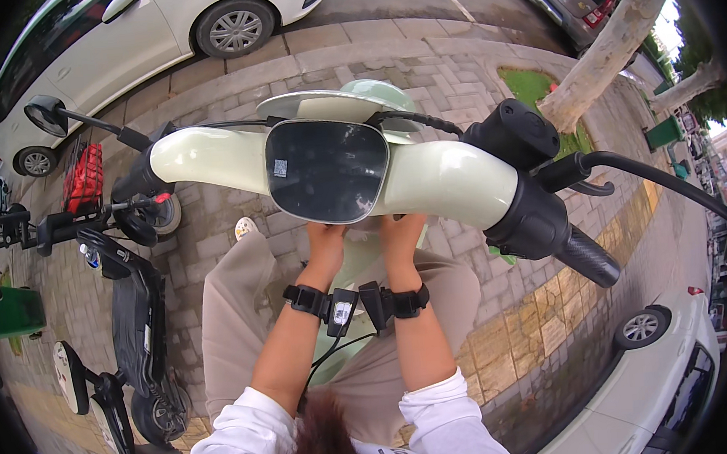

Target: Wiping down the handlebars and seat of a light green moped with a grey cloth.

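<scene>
I am astride a pale cream-green electric scooter, its handlebar cover (444,179) spanning the view with a dark rounded display (330,170) at the centre. Both my arms reach forward beneath that display. My left hand (326,236) and my right hand (402,227) are side by side at the scooter's front panel, just under the handlebar. The display and bar hide the fingers of both, so what they touch or hold does not show. Black straps with small boxes and a cable sit on my wrists. The right handgrip (589,258) is free of my hand.
A black electric scooter (138,319) stands close on my left, near a red basket (84,179) and a green bin (11,309). White cars are parked ahead left (148,40) and behind right (645,393). A tree trunk (612,41) rises ahead right from the brick pavement.
</scene>
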Demonstrator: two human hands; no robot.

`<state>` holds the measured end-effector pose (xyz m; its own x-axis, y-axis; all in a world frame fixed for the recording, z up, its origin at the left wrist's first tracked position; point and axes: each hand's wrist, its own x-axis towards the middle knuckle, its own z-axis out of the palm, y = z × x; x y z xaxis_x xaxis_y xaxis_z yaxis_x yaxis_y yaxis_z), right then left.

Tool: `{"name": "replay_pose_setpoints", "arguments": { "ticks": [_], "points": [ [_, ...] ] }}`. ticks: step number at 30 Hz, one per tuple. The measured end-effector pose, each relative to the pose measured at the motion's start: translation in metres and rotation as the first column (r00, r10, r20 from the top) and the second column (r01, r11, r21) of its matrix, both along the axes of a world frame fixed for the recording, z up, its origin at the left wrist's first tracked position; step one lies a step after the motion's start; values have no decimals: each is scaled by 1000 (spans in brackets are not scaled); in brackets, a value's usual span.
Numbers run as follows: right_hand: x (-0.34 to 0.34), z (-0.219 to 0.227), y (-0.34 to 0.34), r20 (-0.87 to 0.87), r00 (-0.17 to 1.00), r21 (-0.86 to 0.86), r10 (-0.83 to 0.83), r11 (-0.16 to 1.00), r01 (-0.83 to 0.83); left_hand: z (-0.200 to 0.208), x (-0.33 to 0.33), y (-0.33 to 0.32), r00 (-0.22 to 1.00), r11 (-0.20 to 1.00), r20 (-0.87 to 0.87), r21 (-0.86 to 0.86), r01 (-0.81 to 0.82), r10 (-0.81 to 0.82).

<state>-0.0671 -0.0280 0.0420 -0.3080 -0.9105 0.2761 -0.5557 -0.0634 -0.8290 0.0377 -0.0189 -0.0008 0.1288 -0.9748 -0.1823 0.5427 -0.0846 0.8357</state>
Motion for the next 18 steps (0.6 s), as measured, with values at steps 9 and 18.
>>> {"name": "replay_pose_setpoints", "arguments": {
  "ticks": [9,18],
  "points": [
    [2,-30,-7,231,937,-3,-263,963,271,-31,11,-14,989,993,130,108,52,-66],
    [-21,-155,-14,696,715,365,-61,888,-279,-47,18,6,957,971,291,226,-77,8]
  ]
}}
